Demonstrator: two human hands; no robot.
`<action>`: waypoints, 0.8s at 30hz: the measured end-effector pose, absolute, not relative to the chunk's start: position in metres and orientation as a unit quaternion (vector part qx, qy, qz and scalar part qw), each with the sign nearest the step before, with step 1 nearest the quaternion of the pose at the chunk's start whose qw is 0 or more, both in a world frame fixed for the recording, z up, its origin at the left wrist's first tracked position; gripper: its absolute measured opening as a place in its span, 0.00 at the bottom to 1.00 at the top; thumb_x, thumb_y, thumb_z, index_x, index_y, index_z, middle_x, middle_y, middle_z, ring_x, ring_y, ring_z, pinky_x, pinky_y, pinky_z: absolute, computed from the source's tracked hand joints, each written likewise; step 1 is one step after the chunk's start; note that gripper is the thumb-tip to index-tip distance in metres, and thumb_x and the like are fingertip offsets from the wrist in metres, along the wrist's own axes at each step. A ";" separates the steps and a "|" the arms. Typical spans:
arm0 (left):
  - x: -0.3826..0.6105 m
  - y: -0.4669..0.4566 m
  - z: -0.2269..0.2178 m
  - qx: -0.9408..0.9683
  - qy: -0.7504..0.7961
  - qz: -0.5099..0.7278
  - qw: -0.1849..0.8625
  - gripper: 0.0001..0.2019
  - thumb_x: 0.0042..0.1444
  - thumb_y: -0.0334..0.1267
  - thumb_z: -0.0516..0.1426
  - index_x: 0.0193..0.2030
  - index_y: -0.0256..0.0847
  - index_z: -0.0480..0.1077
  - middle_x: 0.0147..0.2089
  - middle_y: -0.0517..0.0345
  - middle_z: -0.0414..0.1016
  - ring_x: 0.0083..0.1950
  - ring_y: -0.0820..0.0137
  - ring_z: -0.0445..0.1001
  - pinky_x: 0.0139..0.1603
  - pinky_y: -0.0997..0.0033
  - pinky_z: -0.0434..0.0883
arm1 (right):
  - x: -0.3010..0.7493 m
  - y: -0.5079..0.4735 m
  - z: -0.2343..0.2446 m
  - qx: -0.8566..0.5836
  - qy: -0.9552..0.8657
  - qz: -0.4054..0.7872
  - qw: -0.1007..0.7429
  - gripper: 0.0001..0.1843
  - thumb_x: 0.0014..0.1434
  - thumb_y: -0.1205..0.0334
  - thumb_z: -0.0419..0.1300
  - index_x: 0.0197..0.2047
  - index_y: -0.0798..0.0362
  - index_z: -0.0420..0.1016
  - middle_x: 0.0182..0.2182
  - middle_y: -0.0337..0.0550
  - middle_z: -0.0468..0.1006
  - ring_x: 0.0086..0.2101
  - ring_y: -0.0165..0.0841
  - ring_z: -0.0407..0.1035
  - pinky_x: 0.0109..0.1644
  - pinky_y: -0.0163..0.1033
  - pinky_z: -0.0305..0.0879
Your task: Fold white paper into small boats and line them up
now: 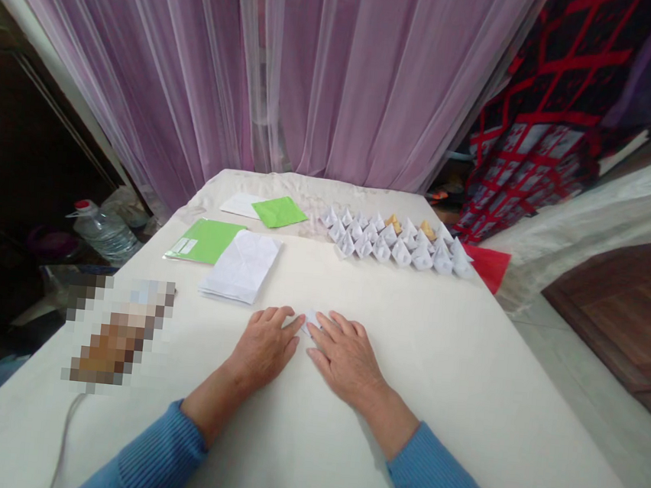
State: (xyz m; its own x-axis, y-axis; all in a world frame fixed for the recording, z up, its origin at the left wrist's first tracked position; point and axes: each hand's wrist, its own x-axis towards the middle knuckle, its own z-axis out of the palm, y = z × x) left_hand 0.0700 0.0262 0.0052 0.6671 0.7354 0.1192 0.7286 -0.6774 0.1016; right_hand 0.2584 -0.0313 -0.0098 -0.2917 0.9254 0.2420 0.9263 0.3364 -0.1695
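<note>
A small folded piece of white paper lies on the table between my two hands, mostly covered by fingers. My left hand rests to the left of it, its fingers apart and its index fingertip at the paper's edge. From the right, my right hand lies palm down with fingers stretched, the fingertips pressing on the paper. Neither hand is closed around it. Beyond my left hand is a stack of white paper sheets, partly over a green paper packet.
Rows of folded paper boats, mostly white with a couple of yellow ones, stand at the table's far right. A green sheet overlaps a white sheet at the back. A blurred-out object with a cable lies left.
</note>
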 end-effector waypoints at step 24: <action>0.088 0.026 0.011 0.929 0.361 0.088 -0.005 0.15 0.66 0.37 0.49 0.57 0.45 0.68 0.51 0.53 0.73 0.52 0.62 0.68 0.53 0.56 0.61 | 0.269 -0.036 -0.010 -0.541 -0.825 0.001 0.165 0.18 0.66 0.55 0.53 0.58 0.43 0.71 0.61 0.46 0.67 0.61 0.43 0.57 0.62 0.52 0.49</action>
